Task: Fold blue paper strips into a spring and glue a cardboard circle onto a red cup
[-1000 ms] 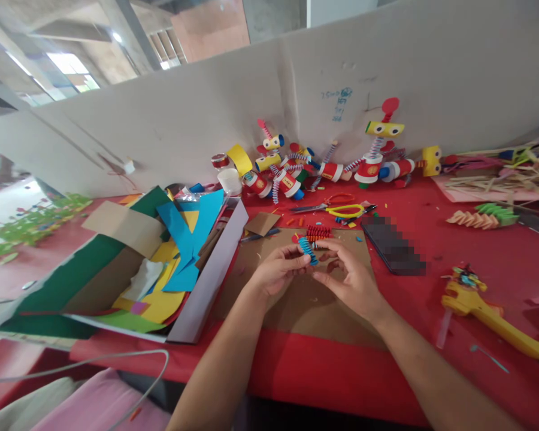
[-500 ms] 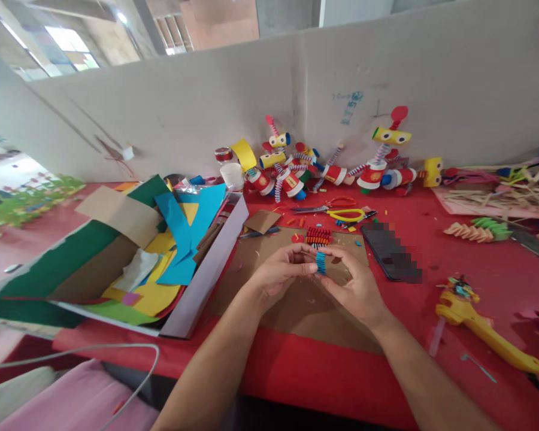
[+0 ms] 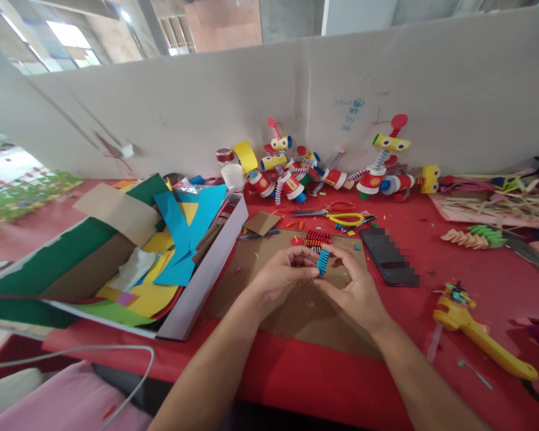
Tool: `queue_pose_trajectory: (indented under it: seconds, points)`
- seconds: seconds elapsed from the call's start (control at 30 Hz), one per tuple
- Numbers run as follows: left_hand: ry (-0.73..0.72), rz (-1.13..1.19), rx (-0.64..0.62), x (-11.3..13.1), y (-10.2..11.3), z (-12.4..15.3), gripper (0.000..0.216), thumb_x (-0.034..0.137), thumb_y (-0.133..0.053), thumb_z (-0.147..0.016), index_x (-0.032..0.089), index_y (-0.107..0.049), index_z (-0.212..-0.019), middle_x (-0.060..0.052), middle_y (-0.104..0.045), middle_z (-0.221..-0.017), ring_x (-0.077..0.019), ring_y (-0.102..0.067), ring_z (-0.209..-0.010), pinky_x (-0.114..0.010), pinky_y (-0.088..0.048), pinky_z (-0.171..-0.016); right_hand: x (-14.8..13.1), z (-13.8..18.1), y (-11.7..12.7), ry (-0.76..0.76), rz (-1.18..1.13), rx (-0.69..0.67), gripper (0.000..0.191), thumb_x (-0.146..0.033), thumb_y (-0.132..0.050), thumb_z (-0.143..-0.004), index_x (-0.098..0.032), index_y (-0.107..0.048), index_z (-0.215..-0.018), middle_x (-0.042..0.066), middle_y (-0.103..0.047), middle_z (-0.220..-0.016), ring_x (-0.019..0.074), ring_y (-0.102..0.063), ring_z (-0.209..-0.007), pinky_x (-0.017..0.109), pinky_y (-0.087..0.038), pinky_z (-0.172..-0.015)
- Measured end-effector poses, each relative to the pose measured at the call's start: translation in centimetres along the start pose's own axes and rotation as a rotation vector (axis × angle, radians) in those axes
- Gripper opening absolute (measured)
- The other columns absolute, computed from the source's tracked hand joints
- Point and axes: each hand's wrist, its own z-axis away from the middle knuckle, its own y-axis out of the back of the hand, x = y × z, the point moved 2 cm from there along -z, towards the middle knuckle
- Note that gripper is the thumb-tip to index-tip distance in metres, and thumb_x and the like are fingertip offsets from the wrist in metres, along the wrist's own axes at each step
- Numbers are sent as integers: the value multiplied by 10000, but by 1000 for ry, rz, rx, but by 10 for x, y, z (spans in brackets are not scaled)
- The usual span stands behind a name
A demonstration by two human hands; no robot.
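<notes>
Between my two hands is a small blue folded paper spring (image 3: 323,263), held upright with a slight tilt over the brown cardboard mat (image 3: 287,323). My left hand (image 3: 285,272) pinches its left side between thumb and fingers. From the other side, my right hand (image 3: 353,284) has its thumb and forefinger closed on its ends. Just beyond my fingertips lie red and orange folded paper springs (image 3: 318,237) and a small red paper disc (image 3: 297,240).
On the left stands a box (image 3: 202,281) of coloured paper. Scissors (image 3: 345,219) and paper-cup figures (image 3: 291,182) are at the back. A phone (image 3: 388,257), a yellow glue gun (image 3: 485,335) and a folded peach-green strip (image 3: 471,237) lie to the right.
The blue paper spring has tilted a little, its top leaning to the right. Both hands keep their hold in nearly the same place. The camera view has shifted slightly.
</notes>
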Motion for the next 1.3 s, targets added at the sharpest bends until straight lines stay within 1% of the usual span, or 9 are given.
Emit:
queue_pose_trajectory:
  seconds: [0.17, 0.27, 0.47, 0.6, 0.73, 0.87, 1.0, 1.17, 1.3]
  points:
    - [40, 140, 95, -1, -2, -1, 297, 202, -764, -614, 157, -679, -895, -43, -649, -866, -112, -582, -732, -254, -433, -721, 0, 0, 0, -25, -185, 22, 552, -290, -640, -759, -299, -427, -1268, 76, -487, -1261, 244, -509, -1070, 423, -446, -871]
    - [46, 260, 143, -7, -3, -4, 314, 203, -767, -610, 177, -691, -913, -31, -662, -841, -99, -588, -690, -249, -432, -712, 1, 0, 1, -64, -256, 31, 522, -295, -599, -781, -298, -429, -1274, 80, -492, -1261, 246, -512, -1077, 425, -445, -868]
    - [-38, 245, 264, -18, -1, -13, 303, 173, -778, -582, 165, -693, -872, -30, -674, -842, -85, -576, -682, -214, -412, -655, 5, -2, 3, -102, -323, 106, 412, -272, -570, -805, -274, -480, -1208, 82, -506, -1215, 219, -527, -1002, 392, -442, -838]
    - [-59, 264, 316, -18, 6, -15, 293, 184, -780, -582, 160, -684, -858, -20, -672, -791, -89, -592, -679, -212, -418, -651, 10, -2, 2, -151, -359, 141, 338, -256, -564, -812, -263, -513, -1146, 58, -526, -1088, 179, -530, -900, 347, -436, -824]
    - [-35, 333, 308, -19, 8, -15, 284, 153, -774, -591, 148, -664, -852, -8, -669, -749, -89, -613, -659, -206, -433, -643, 12, 0, -5, -234, -373, 95, 326, -261, -590, -794, -268, -531, -1114, 39, -542, -1031, 164, -537, -835, 326, -450, -786]
    - [39, 446, 247, -21, 2, -15, 254, 121, -739, -637, 140, -642, -871, -11, -678, -757, -95, -634, -665, -198, -457, -647, 10, 1, -12, -268, -420, 60, 335, -277, -626, -774, -268, -533, -1096, 36, -565, -1027, 158, -551, -801, 312, -474, -741]
    - [121, 517, 170, -23, -9, -14, 217, 107, -683, -697, 133, -638, -908, -49, -699, -851, -98, -638, -695, -211, -477, -690, 9, -1, -13, -206, -339, 75, 318, -287, -629, -776, -264, -560, -1086, 39, -576, -1022, 163, -571, -813, 320, -482, -752]
    - [189, 555, 130, -25, -19, -11, 185, 137, -637, -747, 128, -638, -932, -68, -691, -847, -125, -639, -782, -221, -479, -713, 8, -2, -9, -96, -220, 131, 260, -263, -622, -781, -251, -610, -1040, 49, -568, -1046, 174, -565, -873, 319, -487, -757]
    - [203, 605, 115, -25, -20, -10, 168, 144, -649, -742, 144, -632, -909, -41, -668, -826, -109, -626, -748, -223, -477, -710, 6, -3, -4, -69, -175, 140, 209, -261, -600, -802, -242, -629, -1008, 50, -576, -1008, 172, -566, -853, 311, -489, -733]
